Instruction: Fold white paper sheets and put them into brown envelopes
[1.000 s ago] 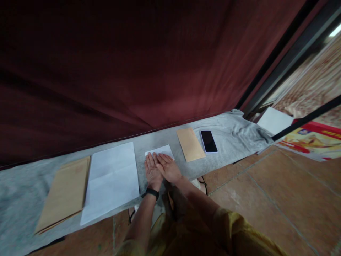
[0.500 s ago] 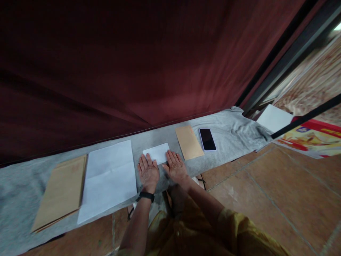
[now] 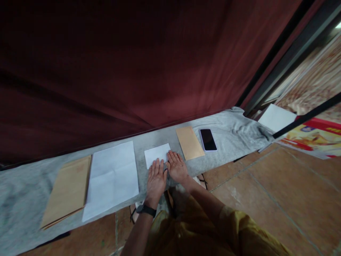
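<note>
A small white folded paper (image 3: 155, 153) lies flat on the grey cloth in front of me. My left hand (image 3: 156, 177) lies palm down with fingers stretched over the paper's near edge; a dark band circles its wrist. My right hand (image 3: 176, 167) also rests flat, its fingers along the paper's right edge. The two thumbs nearly meet. Just right of my right hand lies a small tan envelope (image 3: 189, 143). To the left of the folded paper, a large white sheet (image 3: 113, 179) with creases is spread out.
Large brown envelopes (image 3: 68, 190) lie stacked at the left. A phone (image 3: 208, 139) with a dark screen lies right of the small envelope. The long narrow surface is covered by a grey cloth (image 3: 229, 124), backed by a dark red curtain (image 3: 149, 71). A colourful box (image 3: 317, 137) stands on the right.
My left hand has slid from the paper's left part toward the right and nearer to me, beside my right hand. My right hand has hardly moved.
</note>
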`<state>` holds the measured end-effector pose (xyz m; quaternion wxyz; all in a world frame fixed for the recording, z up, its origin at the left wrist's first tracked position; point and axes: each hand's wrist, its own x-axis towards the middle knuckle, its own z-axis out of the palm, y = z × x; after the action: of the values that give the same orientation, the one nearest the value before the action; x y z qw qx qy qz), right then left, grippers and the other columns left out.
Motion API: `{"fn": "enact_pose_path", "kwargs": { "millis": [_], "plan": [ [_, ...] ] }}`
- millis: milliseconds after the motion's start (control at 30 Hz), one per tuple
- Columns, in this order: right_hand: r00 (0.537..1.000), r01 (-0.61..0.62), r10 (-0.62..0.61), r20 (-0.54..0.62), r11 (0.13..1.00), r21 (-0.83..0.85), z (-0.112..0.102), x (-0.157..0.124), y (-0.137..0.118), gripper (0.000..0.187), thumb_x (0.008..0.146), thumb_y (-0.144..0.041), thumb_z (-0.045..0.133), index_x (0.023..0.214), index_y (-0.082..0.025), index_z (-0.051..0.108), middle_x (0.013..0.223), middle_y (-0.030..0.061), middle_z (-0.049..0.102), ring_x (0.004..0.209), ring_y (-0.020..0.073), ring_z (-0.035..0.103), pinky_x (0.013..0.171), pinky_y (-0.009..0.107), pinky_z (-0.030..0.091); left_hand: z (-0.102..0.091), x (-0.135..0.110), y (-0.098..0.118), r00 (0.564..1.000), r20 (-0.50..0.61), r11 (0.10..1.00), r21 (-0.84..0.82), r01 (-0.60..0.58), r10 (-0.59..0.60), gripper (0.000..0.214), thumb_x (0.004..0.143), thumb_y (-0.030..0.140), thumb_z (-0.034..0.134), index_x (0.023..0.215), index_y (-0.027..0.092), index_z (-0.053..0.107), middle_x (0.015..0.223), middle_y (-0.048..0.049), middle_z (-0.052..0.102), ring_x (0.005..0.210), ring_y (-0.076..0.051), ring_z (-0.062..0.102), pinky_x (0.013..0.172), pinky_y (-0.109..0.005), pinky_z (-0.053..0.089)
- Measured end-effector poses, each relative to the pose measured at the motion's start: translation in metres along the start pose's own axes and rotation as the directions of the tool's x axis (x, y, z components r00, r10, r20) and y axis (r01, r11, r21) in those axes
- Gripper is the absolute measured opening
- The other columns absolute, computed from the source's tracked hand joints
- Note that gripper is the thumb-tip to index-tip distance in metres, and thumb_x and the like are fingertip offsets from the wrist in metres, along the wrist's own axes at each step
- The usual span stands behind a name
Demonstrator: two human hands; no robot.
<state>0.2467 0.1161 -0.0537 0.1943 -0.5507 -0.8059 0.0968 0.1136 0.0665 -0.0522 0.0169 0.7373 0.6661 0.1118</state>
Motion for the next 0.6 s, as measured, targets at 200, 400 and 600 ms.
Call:
{"fn": "enact_pose_path", "kwargs": {
  "millis": [200, 400, 600],
  "plan": [
    [0.997, 0.067, -0.068, 0.047, 0.998, 0.019, 0.004, 0.031, -0.013, 0.049, 0.108, -0.036, 0.035, 0.149, -0.013, 0.049, 0.159, 0.0095, 0.043, 0.148, 0.0238, 0.038, 0.124, 0.043, 0.025, -0.001, -0.001, -0.001, 0.998, 0.036, 0.998, 0.029, -0.052, 0.051, 0.055, 0.098, 0.024, 0.036, 0.148, 0.005, 0.048, 0.159, -0.0209, 0.039, 0.154, -0.032, 0.024, 0.123, -0.052, 0.028],
    [0.996, 0.081, -0.081, 0.039, 0.997, -0.018, 0.013, 0.047, -0.003, 0.053, 0.106, -0.043, 0.044, 0.151, -0.016, 0.046, 0.161, 0.0131, 0.038, 0.149, 0.0263, 0.035, 0.123, 0.046, 0.027, 0.002, -0.012, -0.006, 0.998, -0.053, 1.0, -0.008, 0.015, -0.015, 0.058, 0.1, 0.033, 0.034, 0.151, 0.006, 0.043, 0.16, -0.0224, 0.037, 0.153, -0.031, 0.028, 0.121, -0.053, 0.031],
    [1.0, 0.009, -0.009, 0.002, 1.0, -0.021, 0.013, 0.048, 0.006, 0.059, 0.104, -0.044, 0.046, 0.153, -0.012, 0.042, 0.161, 0.0164, 0.037, 0.149, 0.0282, 0.035, 0.122, 0.046, 0.027, 0.004, -0.025, -0.019, 0.992, -0.112, 0.998, -0.033, 0.057, -0.06, 0.067, 0.102, 0.044, 0.032, 0.152, 0.0, 0.039, 0.158, -0.0252, 0.039, 0.151, -0.033, 0.032, 0.122, -0.053, 0.03]
  ]
}}
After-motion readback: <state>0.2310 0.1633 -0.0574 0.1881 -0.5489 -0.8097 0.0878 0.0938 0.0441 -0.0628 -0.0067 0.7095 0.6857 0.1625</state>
